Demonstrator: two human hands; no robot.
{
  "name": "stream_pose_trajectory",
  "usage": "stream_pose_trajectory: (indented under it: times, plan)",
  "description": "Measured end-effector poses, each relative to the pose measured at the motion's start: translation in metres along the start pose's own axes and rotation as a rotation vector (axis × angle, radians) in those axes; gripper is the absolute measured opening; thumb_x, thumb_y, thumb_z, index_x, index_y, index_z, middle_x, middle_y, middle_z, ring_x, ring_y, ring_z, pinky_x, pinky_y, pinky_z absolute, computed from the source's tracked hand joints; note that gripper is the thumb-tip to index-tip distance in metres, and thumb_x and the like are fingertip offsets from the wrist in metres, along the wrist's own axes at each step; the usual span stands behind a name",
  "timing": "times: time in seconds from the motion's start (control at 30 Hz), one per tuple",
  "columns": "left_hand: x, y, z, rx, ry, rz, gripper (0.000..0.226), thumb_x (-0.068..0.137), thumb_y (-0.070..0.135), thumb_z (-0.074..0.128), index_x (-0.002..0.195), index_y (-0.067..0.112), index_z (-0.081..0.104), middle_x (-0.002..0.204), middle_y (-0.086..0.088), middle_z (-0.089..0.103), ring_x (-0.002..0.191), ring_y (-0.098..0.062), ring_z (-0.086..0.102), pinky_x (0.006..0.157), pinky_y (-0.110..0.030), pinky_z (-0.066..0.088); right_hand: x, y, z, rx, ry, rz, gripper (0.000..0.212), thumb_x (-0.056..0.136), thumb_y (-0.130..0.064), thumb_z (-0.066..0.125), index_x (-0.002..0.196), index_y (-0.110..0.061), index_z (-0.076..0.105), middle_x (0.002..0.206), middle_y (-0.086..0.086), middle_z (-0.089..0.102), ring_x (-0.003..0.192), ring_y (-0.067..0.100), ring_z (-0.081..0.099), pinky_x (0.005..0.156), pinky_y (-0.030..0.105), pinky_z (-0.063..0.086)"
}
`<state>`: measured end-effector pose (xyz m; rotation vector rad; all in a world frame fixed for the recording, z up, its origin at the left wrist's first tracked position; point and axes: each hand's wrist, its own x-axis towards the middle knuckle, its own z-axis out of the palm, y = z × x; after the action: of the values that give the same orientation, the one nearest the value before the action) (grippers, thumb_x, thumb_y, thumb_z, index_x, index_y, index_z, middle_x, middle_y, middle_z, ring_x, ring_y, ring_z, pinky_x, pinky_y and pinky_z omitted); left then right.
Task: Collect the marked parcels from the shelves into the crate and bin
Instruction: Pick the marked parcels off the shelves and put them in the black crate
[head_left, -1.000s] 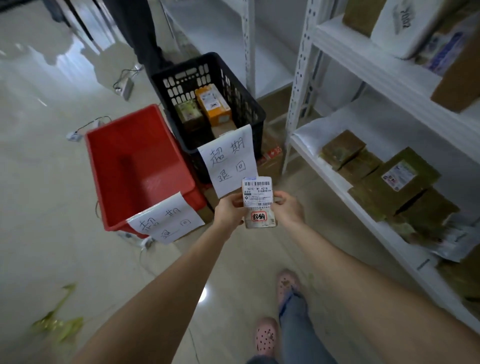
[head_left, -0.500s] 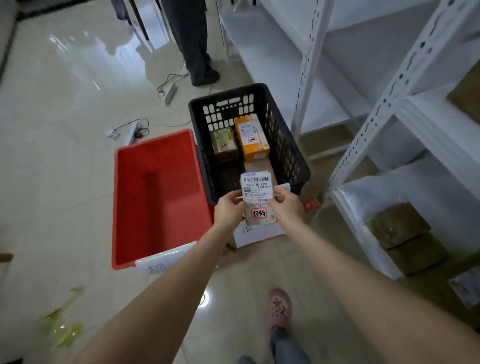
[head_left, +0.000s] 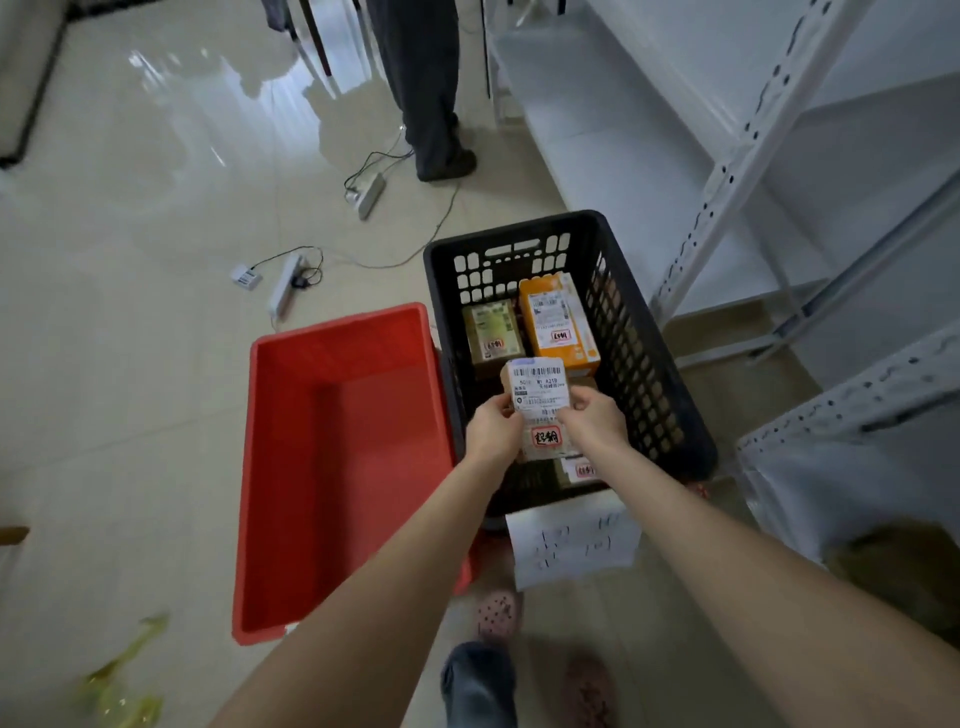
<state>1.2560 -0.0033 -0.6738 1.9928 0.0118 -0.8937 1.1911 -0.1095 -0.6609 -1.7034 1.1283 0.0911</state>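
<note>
Head view: parcel (head_left: 540, 410) pinched at its two long sides, left hand (head_left: 493, 428) and right hand (head_left: 597, 421) each curled on an edge, label up. Long axis runs away from the person. It hangs over the near half of the black crate (head_left: 644, 364); both hands equally near. Orange parcel (head_left: 558, 325) and green parcel (head_left: 491, 332) fill the far end. Judged: the way is straight down, with a dark gap below as open room. Red bin (head_left: 353, 457) just left
</note>
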Motion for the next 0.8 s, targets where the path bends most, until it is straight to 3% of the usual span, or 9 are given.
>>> stream_pose_trajectory:
  times: [0.13, 0.23, 0.3, 0.43, 0.63, 0.8]
  plan:
    - [0.054, -0.003, 0.019, 0.033, -0.073, -0.079, 0.037, 0.092, 0.013, 0.044, 0.127, 0.015, 0.058, 0.117, -0.007, 0.067, 0.100, -0.023, 0.067, 0.083, -0.040, 0.057, 0.050, 0.005, 0.010, -0.020, 0.007, 0.146, 0.030, 0.091, -0.014, 0.057, 0.120, -0.017, 0.063, 0.116, 0.005, 0.067, 0.092, 0.020, 0.064, 0.075, 0.032, 0.052]
    - [0.087, -0.015, 0.033, 0.069, -0.083, -0.221, 0.033, 0.093, 0.015, 0.043, 0.122, 0.010, 0.059, 0.116, -0.010, 0.067, 0.101, -0.028, 0.066, 0.086, -0.042, 0.055, 0.079, 0.015, 0.019, -0.032, -0.057, 0.212, 0.028, 0.092, -0.010, 0.055, 0.117, -0.016, 0.065, 0.114, 0.006, 0.068, 0.081, 0.017, 0.062, 0.059, 0.023, 0.047]
    - [0.110, -0.024, 0.040, 0.054, -0.068, -0.293, 0.033, 0.094, 0.017, 0.042, 0.121, 0.007, 0.058, 0.116, -0.013, 0.065, 0.103, -0.030, 0.064, 0.089, -0.044, 0.054, 0.098, 0.021, 0.027, -0.015, -0.094, 0.237, 0.029, 0.094, -0.005, 0.051, 0.117, -0.012, 0.066, 0.115, 0.006, 0.067, 0.087, 0.018, 0.063, 0.051, 0.016, 0.043]
    - [0.150, -0.042, 0.049, 0.005, 0.026, -0.327, 0.039, 0.098, 0.026, 0.038, 0.119, 0.001, 0.060, 0.115, -0.019, 0.065, 0.104, -0.035, 0.063, 0.091, -0.046, 0.052, 0.140, 0.037, 0.051, -0.033, -0.182, 0.242, 0.033, 0.095, -0.008, 0.048, 0.122, -0.017, 0.064, 0.121, 0.005, 0.066, 0.104, 0.021, 0.063, 0.082, 0.030, 0.052]
    - [0.189, -0.068, 0.057, -0.102, 0.103, -0.410, 0.043, 0.099, 0.038, 0.034, 0.124, 0.008, 0.054, 0.114, -0.015, 0.066, 0.102, -0.034, 0.064, 0.094, -0.046, 0.051, 0.178, 0.059, 0.085, -0.065, -0.326, 0.238, 0.040, 0.094, -0.009, 0.044, 0.129, -0.021, 0.059, 0.120, 0.003, 0.067, 0.105, 0.020, 0.063, 0.091, 0.035, 0.052]
    - [0.206, -0.084, 0.059, -0.101, 0.093, -0.475, 0.039, 0.096, 0.037, 0.047, 0.125, 0.011, 0.052, 0.113, -0.011, 0.065, 0.102, -0.030, 0.064, 0.094, -0.045, 0.051, 0.192, 0.074, 0.104, -0.094, -0.401, 0.231, 0.051, 0.095, -0.010, 0.047, 0.145, -0.018, 0.041, 0.141, 0.005, 0.051, 0.124, 0.024, 0.051, 0.098, 0.031, 0.043]
